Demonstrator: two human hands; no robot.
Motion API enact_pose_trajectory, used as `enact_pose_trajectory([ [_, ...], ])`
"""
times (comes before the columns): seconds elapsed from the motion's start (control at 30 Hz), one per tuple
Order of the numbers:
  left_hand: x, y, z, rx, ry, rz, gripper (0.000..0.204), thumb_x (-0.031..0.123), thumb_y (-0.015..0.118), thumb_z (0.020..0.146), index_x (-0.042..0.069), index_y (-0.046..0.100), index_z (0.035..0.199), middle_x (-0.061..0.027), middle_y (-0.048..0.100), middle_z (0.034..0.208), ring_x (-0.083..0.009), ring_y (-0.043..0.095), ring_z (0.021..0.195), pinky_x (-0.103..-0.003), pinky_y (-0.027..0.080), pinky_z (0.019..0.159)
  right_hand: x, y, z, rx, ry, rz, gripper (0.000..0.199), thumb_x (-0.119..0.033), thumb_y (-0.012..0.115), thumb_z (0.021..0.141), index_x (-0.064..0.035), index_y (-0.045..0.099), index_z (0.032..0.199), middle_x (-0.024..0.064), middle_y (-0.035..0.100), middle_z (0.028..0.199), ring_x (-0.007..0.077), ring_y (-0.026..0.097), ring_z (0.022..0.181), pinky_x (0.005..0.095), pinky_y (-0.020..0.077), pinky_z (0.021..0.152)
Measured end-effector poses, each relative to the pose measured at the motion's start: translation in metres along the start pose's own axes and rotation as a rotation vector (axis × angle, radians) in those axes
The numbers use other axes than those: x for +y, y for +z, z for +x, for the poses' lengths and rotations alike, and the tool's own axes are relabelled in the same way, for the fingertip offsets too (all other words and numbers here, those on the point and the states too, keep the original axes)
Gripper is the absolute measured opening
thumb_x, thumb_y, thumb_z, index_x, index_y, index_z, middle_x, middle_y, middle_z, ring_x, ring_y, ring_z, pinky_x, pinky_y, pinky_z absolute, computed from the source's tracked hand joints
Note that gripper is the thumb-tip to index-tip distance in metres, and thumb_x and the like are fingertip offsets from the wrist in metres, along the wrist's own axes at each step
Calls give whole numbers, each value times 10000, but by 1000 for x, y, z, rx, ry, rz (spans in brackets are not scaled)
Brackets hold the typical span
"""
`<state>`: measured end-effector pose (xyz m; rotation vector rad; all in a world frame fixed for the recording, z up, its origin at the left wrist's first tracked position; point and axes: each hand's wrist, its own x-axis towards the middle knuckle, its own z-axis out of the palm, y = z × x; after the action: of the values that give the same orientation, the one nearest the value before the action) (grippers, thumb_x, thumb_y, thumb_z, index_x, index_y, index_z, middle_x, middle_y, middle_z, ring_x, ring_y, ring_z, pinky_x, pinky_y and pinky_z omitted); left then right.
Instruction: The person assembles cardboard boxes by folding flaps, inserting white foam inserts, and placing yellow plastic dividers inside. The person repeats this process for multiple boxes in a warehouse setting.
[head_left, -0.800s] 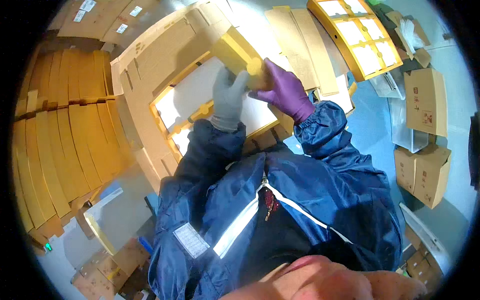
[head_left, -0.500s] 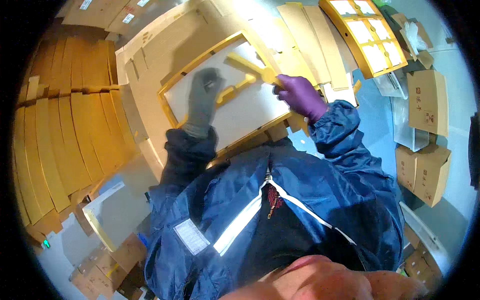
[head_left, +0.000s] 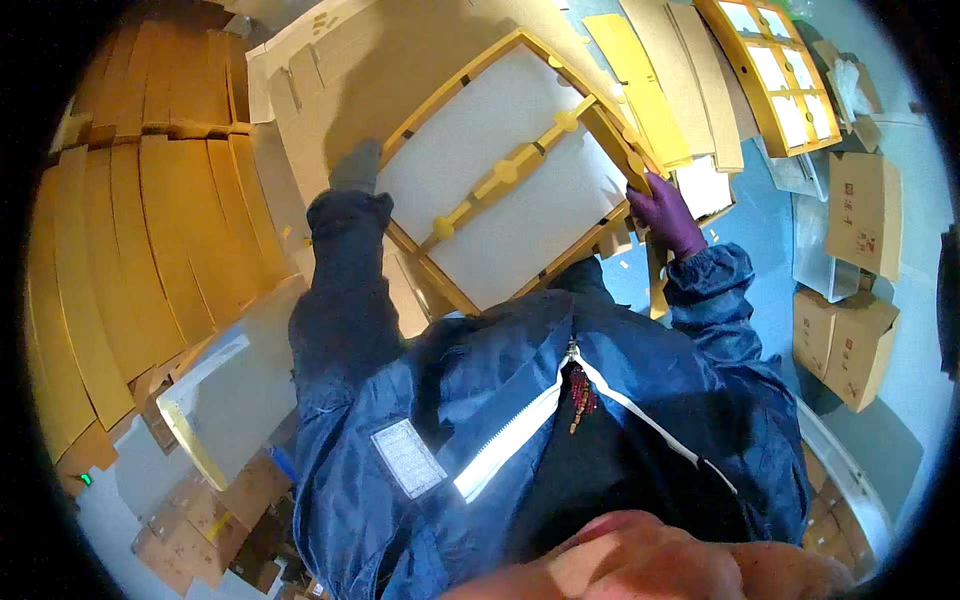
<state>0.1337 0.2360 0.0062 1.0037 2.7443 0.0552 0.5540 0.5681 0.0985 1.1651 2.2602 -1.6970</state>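
Note:
A shallow yellow tray (head_left: 448,78) with a pale flat bottom lies tilted in front of me. A yellow divider strip (head_left: 508,172) with rounded tabs crosses it diagonally. A second yellow strip (head_left: 612,138) runs along the tray's right side. My right hand (head_left: 668,215), in a purple glove, closes on that strip's near end at the tray's right corner. My left hand (head_left: 355,168), in a grey glove, rests at the tray's left corner with its fingers stretched out along the wall. The undersides of both hands are hidden.
Brown cardboard (head_left: 310,85) lies under and beyond the tray. Yellow strips (head_left: 635,90) lie beside it. A yellow compartment tray with white inserts (head_left: 770,68) stands at the far right. Cartons (head_left: 862,215) stand on the right, and tall stacks of folded cardboard (head_left: 120,280) on the left.
My right hand has moved right, bringing its strip against the tray's right side. My left hand has moved from over the tray out to its left corner. The tray sits farther right in view.

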Motion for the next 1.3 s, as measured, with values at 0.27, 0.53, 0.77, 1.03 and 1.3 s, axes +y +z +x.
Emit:
enact_pose_trajectory([
  [0.27,-76,17,-75,-154,-237,126,393,483,440,999,155,606,1138,-175,692,1058,-391,660,990,-502,529,821,4,61,56,36,-324,-511,145,-215,544,947,-72,545,971,237,623,883,453,626,892,529,486,747],
  [0.53,-3,57,-114,40,-171,-170,339,415,539,968,117,595,1118,-188,650,1049,-384,640,960,-498,516,806,-91,61,52,16,-539,-890,123,-162,538,964,-68,589,1026,217,664,878,427,673,814,488,550,690],
  [0.77,155,-40,-132,591,223,-207,526,458,656,893,106,572,1275,-162,658,1194,-366,626,1087,-466,493,927,-67,39,39,-167,-789,-1019,117,-83,538,916,-59,625,990,200,680,856,400,690,797,462,569,706],
  [1.03,212,-79,-133,-243,396,-270,323,378,651,905,124,694,1100,-136,715,997,-357,675,910,-450,533,770,-94,8,8,-137,-1226,-784,738,-233,823,734,-89,491,1377,182,566,1327,340,534,1260,489,357,1119],
  [1.3,215,-81,-120,-36,493,-116,206,315,635,899,124,648,976,-106,679,875,-335,664,813,-459,524,693,-60,-38,31,-216,-720,-1047,294,-162,778,809,-84,701,1082,118,709,870,355,674,805,429,543,733],
])
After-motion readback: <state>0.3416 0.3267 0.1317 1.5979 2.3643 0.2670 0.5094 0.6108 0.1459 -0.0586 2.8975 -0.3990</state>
